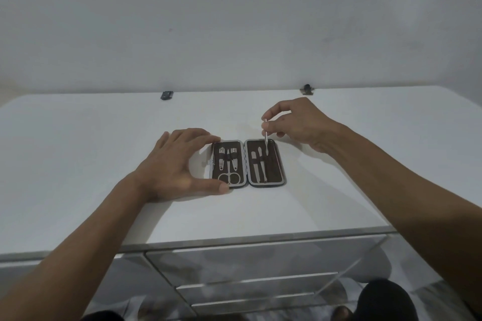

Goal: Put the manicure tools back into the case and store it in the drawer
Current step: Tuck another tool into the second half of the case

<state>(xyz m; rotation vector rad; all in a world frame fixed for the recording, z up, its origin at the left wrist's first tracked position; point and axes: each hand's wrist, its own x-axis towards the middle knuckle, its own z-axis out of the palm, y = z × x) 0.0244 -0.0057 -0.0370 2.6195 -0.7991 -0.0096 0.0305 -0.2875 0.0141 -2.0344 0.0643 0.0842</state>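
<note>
Lying open, dark-lined case (271, 164) w/ steel tools; right hand (294, 122) pinches pick (266, 133).

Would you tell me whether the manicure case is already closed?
No, the case lies open flat on the dresser top, both halves showing tools, while the right hand pinches a thin metal tool.

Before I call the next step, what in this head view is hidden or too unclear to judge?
- Slim metal tool: its middle is covered by the right hand; its type is too small to tell.
- Case: the left edge is behind the left hand.
- Drawer fronts: cut by the bottom edge, blurred by reflections.
- Two dark objects at the rear edge: too small to identify.
</note>
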